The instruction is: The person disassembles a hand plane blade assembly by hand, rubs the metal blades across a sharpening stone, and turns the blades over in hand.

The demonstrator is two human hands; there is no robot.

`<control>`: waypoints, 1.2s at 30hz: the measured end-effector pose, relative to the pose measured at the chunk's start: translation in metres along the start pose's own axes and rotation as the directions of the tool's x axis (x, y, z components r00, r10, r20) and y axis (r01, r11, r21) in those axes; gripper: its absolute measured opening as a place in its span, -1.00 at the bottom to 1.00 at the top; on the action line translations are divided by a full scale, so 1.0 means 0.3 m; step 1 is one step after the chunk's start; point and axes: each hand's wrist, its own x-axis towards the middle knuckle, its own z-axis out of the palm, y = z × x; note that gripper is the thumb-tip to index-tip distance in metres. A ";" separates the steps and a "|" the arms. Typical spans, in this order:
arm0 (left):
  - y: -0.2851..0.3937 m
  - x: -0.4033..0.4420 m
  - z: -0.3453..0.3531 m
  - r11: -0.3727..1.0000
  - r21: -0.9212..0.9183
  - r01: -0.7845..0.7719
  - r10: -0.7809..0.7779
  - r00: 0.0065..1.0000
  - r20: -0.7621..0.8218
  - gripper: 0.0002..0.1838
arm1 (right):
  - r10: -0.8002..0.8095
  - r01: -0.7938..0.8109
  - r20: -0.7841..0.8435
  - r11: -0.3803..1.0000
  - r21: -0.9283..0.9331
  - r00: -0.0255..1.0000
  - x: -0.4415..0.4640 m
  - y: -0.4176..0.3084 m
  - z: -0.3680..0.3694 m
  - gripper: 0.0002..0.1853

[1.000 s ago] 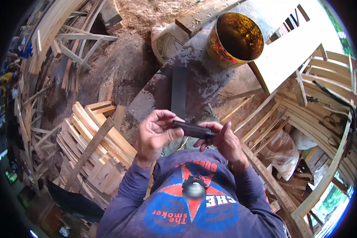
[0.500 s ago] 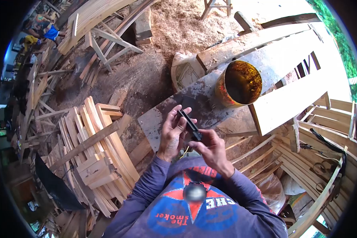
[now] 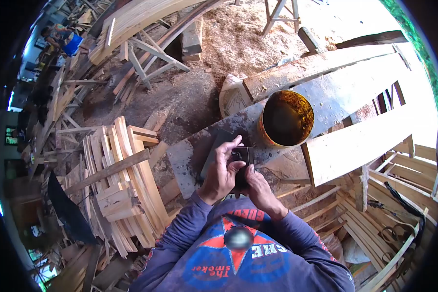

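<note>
My left hand (image 3: 221, 174) and my right hand (image 3: 264, 191) are both closed on a small dark block-like object (image 3: 244, 155) in front of my chest. Its flat face points up and outward; the lower part is hidden by my fingers, and its exact kind cannot be made out. The left thumb presses on its near side, while the right fingers grip its right edge. Just beyond my left hand, a long flat dark-grey block (image 3: 213, 155) lies on the stained plank (image 3: 184, 151). A round yellow-brown bucket (image 3: 304, 114), its inside dark, stands on the plank to the right.
Stacked cut boards (image 3: 141, 180) lie to my left, beside a dark sheet (image 3: 68, 214). A thick pale board (image 3: 355, 143) runs off to the right. Wooden trestles (image 3: 158, 58) and sawdust (image 3: 228, 39) are farther ahead. A person (image 3: 65, 41) is at the far left.
The dark object has turned from showing a narrow slotted edge to showing a broad flat face. My hands have drawn closer together around it. The view has shifted slightly.
</note>
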 end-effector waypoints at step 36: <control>-0.293 0.044 -0.035 0.837 0.539 -0.094 -0.019 0.979 0.201 -0.69 | -0.352 -0.005 -0.340 0.689 -0.725 0.872 0.081 0.203 -0.099 -0.69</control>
